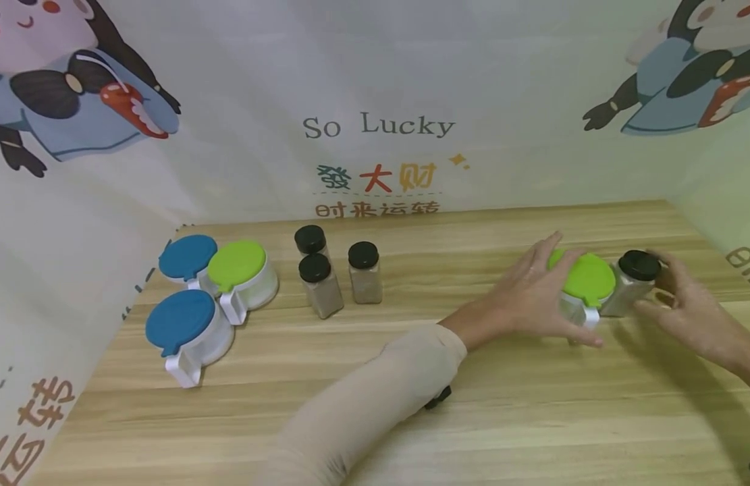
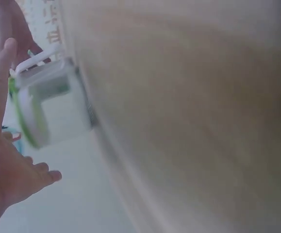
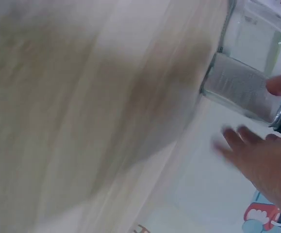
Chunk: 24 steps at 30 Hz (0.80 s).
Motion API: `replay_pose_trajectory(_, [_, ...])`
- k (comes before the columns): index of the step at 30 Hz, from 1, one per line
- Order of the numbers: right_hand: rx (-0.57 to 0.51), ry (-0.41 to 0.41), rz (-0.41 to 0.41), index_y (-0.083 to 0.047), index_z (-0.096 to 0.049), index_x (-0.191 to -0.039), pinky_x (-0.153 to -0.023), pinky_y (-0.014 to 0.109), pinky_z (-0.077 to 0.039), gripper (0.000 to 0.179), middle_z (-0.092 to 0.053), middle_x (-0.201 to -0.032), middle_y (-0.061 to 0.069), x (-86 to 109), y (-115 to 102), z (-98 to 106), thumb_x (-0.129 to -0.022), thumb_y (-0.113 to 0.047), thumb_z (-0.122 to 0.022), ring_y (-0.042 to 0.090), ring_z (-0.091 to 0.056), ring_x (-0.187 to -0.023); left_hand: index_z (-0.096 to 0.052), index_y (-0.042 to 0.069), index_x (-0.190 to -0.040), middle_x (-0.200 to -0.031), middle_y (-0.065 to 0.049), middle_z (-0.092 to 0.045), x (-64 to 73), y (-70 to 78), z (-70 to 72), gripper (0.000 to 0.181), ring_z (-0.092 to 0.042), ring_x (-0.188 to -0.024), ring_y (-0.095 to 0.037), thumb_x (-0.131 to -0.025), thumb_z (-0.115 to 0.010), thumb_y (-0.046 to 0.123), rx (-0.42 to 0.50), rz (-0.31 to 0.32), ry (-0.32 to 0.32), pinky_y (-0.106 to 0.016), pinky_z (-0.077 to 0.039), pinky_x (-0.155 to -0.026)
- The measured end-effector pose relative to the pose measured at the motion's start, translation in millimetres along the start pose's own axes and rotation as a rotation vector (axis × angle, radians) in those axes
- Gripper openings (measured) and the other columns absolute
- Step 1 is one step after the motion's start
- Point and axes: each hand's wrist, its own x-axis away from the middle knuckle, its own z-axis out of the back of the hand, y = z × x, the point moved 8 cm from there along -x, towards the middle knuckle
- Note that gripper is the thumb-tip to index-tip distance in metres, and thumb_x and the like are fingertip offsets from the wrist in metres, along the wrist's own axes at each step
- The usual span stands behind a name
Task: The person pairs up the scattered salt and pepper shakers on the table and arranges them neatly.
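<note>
On the right side of the table, a clear jar with a green lid and white handle [image 1: 587,280] stands beside a square spice bottle with a black cap [image 1: 630,283]. My left hand [image 1: 535,293] is spread wide at the green-lidded jar, fingers behind and thumb in front; the left wrist view shows them straight, with the jar [image 2: 62,109] beyond. To the right of the spice bottle is my right hand [image 1: 690,314], its thumb and fingers parted. In the right wrist view the thumb overlaps the bottle [image 3: 242,90], while the blurred fingers are spread off its side.
At the left stand two blue-lidded jars [image 1: 180,317] and another green-lidded jar [image 1: 237,263], all with white handles. Three black-capped spice bottles [image 1: 366,277] are grouped left of centre. A printed cloth [image 1: 502,169] hangs along the table's back edge.
</note>
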Motion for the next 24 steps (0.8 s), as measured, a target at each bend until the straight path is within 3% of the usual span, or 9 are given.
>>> replay_pose_trajectory(2, [0.0,0.096,0.026,0.011,-0.004,-0.155,-0.104,0.08,-0.007,0.074,-0.014,-0.147,0.051,0.3,-8.2,6.3,-0.1,0.001,-0.052,0.071,-0.009,-0.134,-0.008,0.037,-0.163,-0.168,0.001,0.002,8.9,-2.3,10.8,0.121,-0.007,-0.152,-0.015,-0.069,-0.068,0.085,-0.017,-0.025,0.034,-0.034,-0.02,-0.118])
replay_pose_trajectory(4, [0.019,0.228,0.064,0.014,-0.018,-0.152,-0.108,0.076,0.003,0.066,-0.017,-0.151,0.046,2.4,-20.1,15.8,-0.095,0.003,-0.05,0.064,-0.005,-0.141,-0.013,0.031,-0.163,-0.167,0.002,-0.01,18.6,-2.6,24.2,0.116,-0.011,-0.151,-0.014,-0.074,-0.066,0.083,-0.037,-0.062,0.071,-0.031,-0.018,-0.118])
replay_pose_trajectory(7, [0.038,0.411,0.15,0.013,-0.042,-0.142,-0.117,0.061,-0.002,0.051,-0.037,-0.151,0.03,5.2,-46.4,25.7,-0.092,0.004,-0.048,0.047,-0.017,-0.146,-0.018,0.019,-0.162,-0.162,0.001,-0.026,33.8,-0.1,48.0,0.108,-0.02,-0.147,-0.012,-0.082,-0.065,0.075,-0.05,-0.134,0.13,-0.027,-0.016,-0.117])
replay_pose_trajectory(9, [0.047,0.463,0.184,0.008,-0.053,-0.136,-0.114,0.04,-0.022,0.045,-0.048,-0.149,0.012,4.4,-65.0,25.7,-0.092,0.002,-0.048,0.026,-0.03,-0.143,-0.019,0.016,-0.162,-0.16,0.001,-0.029,43.7,0.2,65.0,0.104,-0.022,-0.146,-0.011,-0.086,-0.064,0.071,-0.054,-0.168,0.164,-0.025,-0.016,-0.117])
replay_pose_trajectory(12, [0.028,0.453,0.223,0.001,-0.058,-0.134,-0.098,0.021,-0.03,0.041,-0.055,-0.14,-0.007,-2.0,-94.3,19.0,-0.093,0.001,-0.05,0.005,-0.04,-0.129,-0.022,0.015,-0.161,-0.158,0.0,-0.033,57.2,-2.8,90.8,0.094,-0.025,-0.145,-0.012,-0.091,-0.064,0.063,-0.072,-0.192,0.233,-0.025,-0.015,-0.117])
replay_pose_trajectory(14, [0.032,0.433,0.252,-0.002,-0.059,-0.134,-0.092,0.018,-0.032,0.042,-0.057,-0.136,-0.008,-6.7,-114.0,14.3,-0.093,0.001,-0.051,-0.002,-0.043,-0.119,-0.025,0.014,-0.16,-0.158,-0.001,-0.034,65.2,-5.5,106.3,0.089,-0.027,-0.145,-0.013,-0.093,-0.063,0.058,-0.094,-0.206,0.284,-0.024,-0.013,-0.117])
replay_pose_trajectory(16, [0.009,0.41,0.285,-0.005,-0.06,-0.135,-0.1,0.018,-0.029,0.042,-0.06,-0.133,-0.004,-11.3,-131.6,9.4,-0.094,0.0,-0.053,-0.002,-0.046,-0.118,-0.029,0.012,-0.159,-0.156,-0.003,-0.036,72.2,-8.4,119.7,0.084,-0.029,-0.144,-0.014,-0.095,-0.063,0.055,-0.112,-0.219,0.331,-0.022,-0.01,-0.116])
replay_pose_trajectory(19, [-0.021,0.383,0.332,-0.009,-0.06,-0.137,-0.099,0.018,-0.032,0.042,-0.061,-0.13,0.002,-16.9,-153.6,0.4,-0.096,-0.002,-0.057,0.0,-0.049,-0.116,-0.032,0.011,-0.157,-0.155,-0.003,-0.038,82.1,-15.4,135.8,0.082,-0.03,-0.143,-0.015,-0.095,-0.065,0.052,-0.099,-0.229,0.386,-0.021,-0.01,-0.116])
replay_pose_trajectory(24, [-0.099,0.319,0.439,-0.006,-0.059,-0.138,-0.1,0.02,-0.036,0.041,-0.062,-0.133,0.001,-24.6,-179.6,-18.8,-0.097,0.0,-0.059,0.005,-0.053,-0.117,-0.035,0.015,-0.156,-0.154,-0.001,-0.04,96.6,-34.6,153.2,0.078,-0.031,-0.143,-0.016,-0.094,-0.067,0.05,-0.052,-0.184,0.425,-0.032,-0.02,-0.116])
